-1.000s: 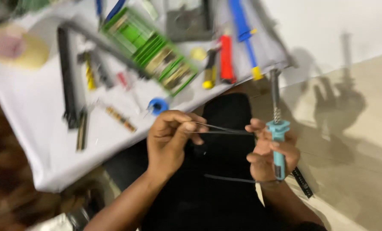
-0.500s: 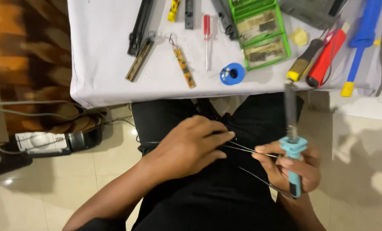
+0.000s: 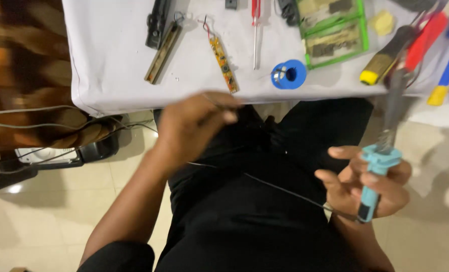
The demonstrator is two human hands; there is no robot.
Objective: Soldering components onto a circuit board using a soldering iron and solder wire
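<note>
Soldering iron [image 3: 380, 176] sits lower right in my right hand [image 3: 365, 184], fingers wrapped round its blue handle. Left hand [image 3: 194, 126], centre frame, pinches a thin wire [image 3: 285, 190] — best kept taut, tip clear of my lap.

Left hand [image 3: 197, 126] motion-blurred, pinched item prob. thin wire; top-edge tools e.g. red screwdriver [image 3: 255, 30] cut off.
</note>
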